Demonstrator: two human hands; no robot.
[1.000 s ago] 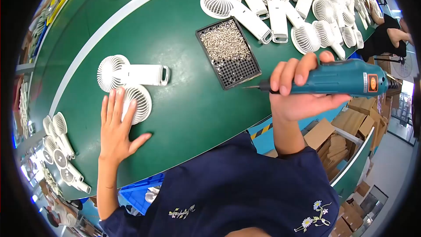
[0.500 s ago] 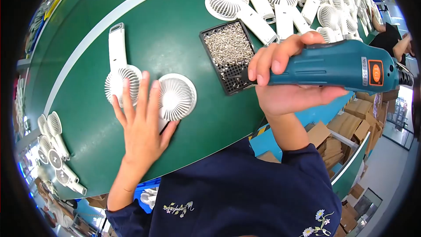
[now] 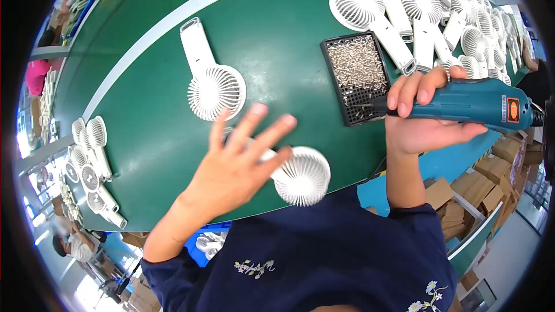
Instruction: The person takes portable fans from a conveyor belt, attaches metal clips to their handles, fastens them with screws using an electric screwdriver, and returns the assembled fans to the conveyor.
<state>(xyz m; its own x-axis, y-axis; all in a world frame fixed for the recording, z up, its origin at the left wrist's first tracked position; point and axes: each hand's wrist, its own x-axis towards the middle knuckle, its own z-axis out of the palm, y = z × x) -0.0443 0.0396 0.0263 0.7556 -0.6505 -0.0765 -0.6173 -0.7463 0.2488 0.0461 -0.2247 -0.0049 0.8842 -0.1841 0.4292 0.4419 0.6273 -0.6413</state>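
My right hand [image 3: 430, 118] is wrapped round a teal electric screwdriver [image 3: 471, 104], whose dark nose points left over the lower part of a black screw tray [image 3: 352, 117]. Small silver screws [image 3: 355, 60] fill most of that tray. With fingers spread, my left hand [image 3: 234, 164] hovers over or rests lightly on the handle of a white handheld fan [image 3: 302, 176]; whether it touches is unclear. This fan's round grille lies at the table's front edge, its handle mostly hidden by the hand. Just beyond the fingertips lies a second white fan [image 3: 214, 86], grille up, handle pointing away.
A heap of white fans [image 3: 419, 8] covers the back right of the green table [image 3: 277, 40]. More fans [image 3: 92, 164] lie at the left edge. Below the table are a blue bin [image 3: 199, 254] holding white parts, and cardboard boxes [image 3: 462, 196] at right. Other people are in the background.
The nearer fan has turned and moved toward the table's front edge, and my left hand has come nearer with it, fingers wider apart. The screwdriver stays in my right hand. The view has shifted.
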